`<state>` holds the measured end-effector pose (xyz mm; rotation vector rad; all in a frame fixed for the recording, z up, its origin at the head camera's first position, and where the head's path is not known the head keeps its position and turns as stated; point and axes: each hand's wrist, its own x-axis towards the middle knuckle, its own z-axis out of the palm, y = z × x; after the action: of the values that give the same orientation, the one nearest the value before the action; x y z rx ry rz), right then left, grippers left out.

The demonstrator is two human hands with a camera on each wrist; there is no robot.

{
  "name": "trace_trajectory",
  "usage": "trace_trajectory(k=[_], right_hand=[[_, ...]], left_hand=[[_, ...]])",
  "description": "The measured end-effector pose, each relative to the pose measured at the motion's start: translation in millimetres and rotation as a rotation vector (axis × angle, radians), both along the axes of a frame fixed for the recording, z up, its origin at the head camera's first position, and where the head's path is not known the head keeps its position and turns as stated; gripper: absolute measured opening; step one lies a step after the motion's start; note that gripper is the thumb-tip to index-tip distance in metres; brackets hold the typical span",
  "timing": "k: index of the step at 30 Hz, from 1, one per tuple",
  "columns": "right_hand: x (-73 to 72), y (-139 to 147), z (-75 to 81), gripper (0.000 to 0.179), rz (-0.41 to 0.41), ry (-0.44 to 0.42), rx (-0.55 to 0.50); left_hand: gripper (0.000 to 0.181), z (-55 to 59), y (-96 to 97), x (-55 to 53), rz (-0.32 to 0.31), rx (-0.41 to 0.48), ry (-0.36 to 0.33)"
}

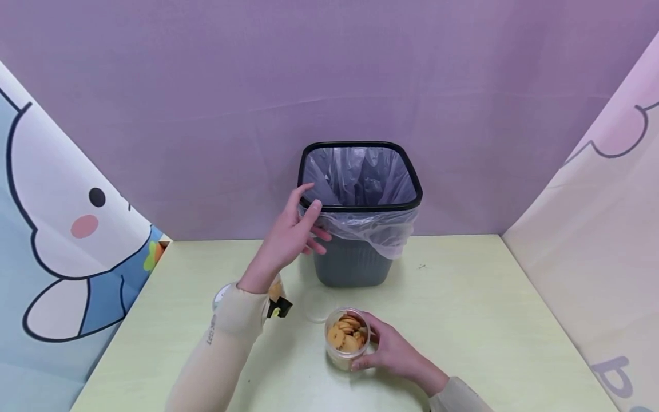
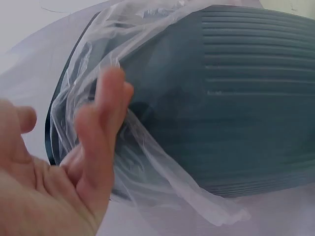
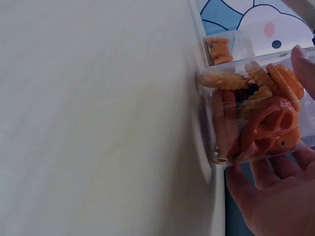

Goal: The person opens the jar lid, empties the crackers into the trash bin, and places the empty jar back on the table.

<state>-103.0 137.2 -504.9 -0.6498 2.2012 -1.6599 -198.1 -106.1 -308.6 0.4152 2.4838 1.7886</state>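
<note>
My left hand (image 1: pixel 293 234) is raised at the left front corner of a grey bin (image 1: pixel 355 269), fingers apart and holding nothing. Its index finger and thumb overlap the bin's black rim (image 1: pixel 360 208) in the head view. A translucent bin liner (image 1: pixel 383 229) is folded over that rim; in the left wrist view the fingers (image 2: pixel 109 93) are right beside the folded plastic. With my right hand (image 1: pixel 393 349) I grip a clear round jar (image 1: pixel 340 361) on the table. Round biscuits (image 1: pixel 347 335) show through its open top, and reddish and yellow pieces (image 3: pixel 270 125) show through its side.
A clear round lid (image 1: pixel 317 304) lies flat between jar and bin. Partly hidden behind my left forearm is a pack (image 1: pixel 280 306) with a black and yellow corner. A clear container of orange crackers (image 3: pixel 220 50) stands beyond the jar. Purple cloth (image 1: pixel 231 114) hangs behind the table.
</note>
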Motion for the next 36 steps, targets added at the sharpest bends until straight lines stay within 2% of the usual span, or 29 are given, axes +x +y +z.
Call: trace_trajectory(k=[3, 7, 13, 17, 20, 25, 31, 36], right_hand=[[0.6, -3, 0.8, 0.100, 0.007, -0.001, 0.013], [2.7, -9, -1.1, 0.104, 0.004, 0.016, 0.055], [2.3, -6, -1.5, 0.100, -0.007, 0.059, 0.058], [1.3, 0, 0.1, 0.099, -0.014, 0.053, 0.067], [0.8, 7, 2.8, 0.100, -0.031, 0.042, 0.070], [-1.8, 21, 15.7, 0.100, -0.107, 0.055, 0.057], [-11.5, 43, 38.3, 0.099, -0.219, 0.124, 0.055], [-18.6, 65, 58.0, 0.097, -0.306, 0.200, 0.100]], left_hand=[[0.065, -1.2, 4.6, 0.7, 0.057, 0.001, 0.035], [0.064, -1.0, 9.2, 2.7, 0.101, -0.010, 0.062], [0.069, 0.6, 13.4, 5.3, 0.172, -0.002, 0.049], [0.074, 1.3, 15.9, 5.4, 0.208, 0.005, 0.043], [0.075, 1.3, 18.4, 6.2, 0.222, -0.023, 0.051], [0.074, 0.3, 20.4, 6.7, 0.236, -0.055, 0.063], [0.068, -5.0, 22.2, 3.6, 0.250, -0.093, 0.136], [0.067, -6.0, 20.4, 3.4, 0.214, -0.076, 0.142]])
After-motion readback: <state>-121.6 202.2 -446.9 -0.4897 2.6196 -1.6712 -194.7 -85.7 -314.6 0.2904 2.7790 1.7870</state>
